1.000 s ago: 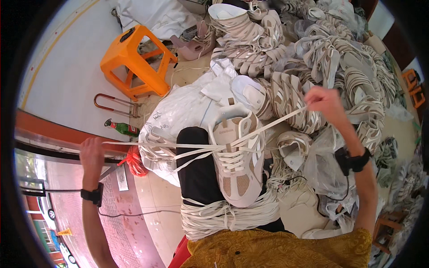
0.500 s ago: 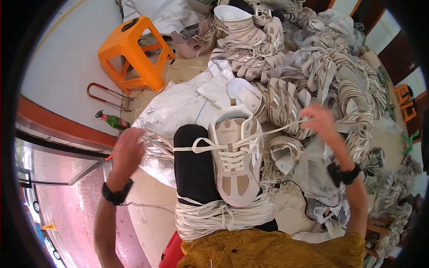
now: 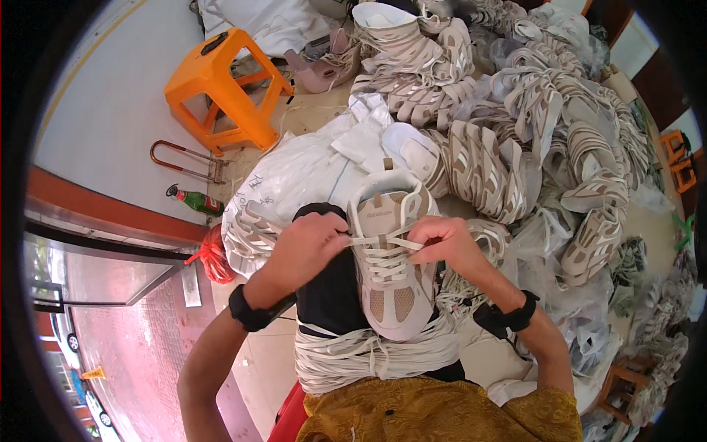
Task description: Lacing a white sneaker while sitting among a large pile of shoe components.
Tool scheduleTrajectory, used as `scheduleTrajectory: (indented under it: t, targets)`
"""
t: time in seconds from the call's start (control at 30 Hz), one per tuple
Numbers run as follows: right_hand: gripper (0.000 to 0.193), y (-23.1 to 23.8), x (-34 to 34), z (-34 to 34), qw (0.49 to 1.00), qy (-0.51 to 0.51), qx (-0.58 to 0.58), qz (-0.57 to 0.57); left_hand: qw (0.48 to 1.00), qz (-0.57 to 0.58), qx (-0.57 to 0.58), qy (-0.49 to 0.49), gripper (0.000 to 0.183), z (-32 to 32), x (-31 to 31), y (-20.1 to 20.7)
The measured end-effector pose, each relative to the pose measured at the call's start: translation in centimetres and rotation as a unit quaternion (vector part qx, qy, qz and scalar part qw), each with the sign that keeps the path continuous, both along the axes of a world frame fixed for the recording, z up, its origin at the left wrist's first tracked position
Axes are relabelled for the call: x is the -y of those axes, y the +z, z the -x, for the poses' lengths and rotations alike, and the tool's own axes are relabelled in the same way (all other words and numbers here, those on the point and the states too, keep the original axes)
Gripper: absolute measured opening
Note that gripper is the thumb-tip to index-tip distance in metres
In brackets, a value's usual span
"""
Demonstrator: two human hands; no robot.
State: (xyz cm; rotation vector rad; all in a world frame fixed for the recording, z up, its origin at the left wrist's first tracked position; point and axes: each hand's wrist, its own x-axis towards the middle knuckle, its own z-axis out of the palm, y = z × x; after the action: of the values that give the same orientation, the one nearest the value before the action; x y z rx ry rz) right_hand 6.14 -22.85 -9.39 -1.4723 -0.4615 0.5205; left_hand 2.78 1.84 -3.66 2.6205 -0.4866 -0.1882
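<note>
Left hand (image 3: 313, 249), right hand (image 3: 445, 247) moved inward to shoe (image 3: 389, 272) edges.

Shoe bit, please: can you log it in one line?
left hand: holds lace | right hand: holds lace | shoe: between hands

Bright light, strong edge distortion
</note>
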Motion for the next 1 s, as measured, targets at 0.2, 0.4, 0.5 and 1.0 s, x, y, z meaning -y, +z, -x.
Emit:
scheduleTrajectory:
  t: [0.2, 0.4, 0.5, 1.0]
  targets:
    - [0.013, 0.2, 0.8, -0.1, 0.962, 0.067, 0.197, 0.175, 0.864, 0.387, -0.288, 0.146, 0.022, 0.2, -1.4, 1.4]
    - [0.008, 0.3, 1.0, -0.4, 0.981, 0.0, 0.088, 0.171, 0.952, 0.145, -0.232, 0.134, 0.018, 0.0, 0.0, 1.1]
    - [0.011, 1.3, 0.9, -0.7, 0.986, -0.001, -0.006, 0.166, 0.992, 0.076, -0.095, 0.035, 0.017, 0.2, 0.1, -0.8]
    - [0.007, 1.2, -2.7, -3.4, 0.783, 0.127, 0.421, 0.44, 0.999, 0.019, -0.038, -0.019, 0.012, -0.9, 0.0, -2.6]
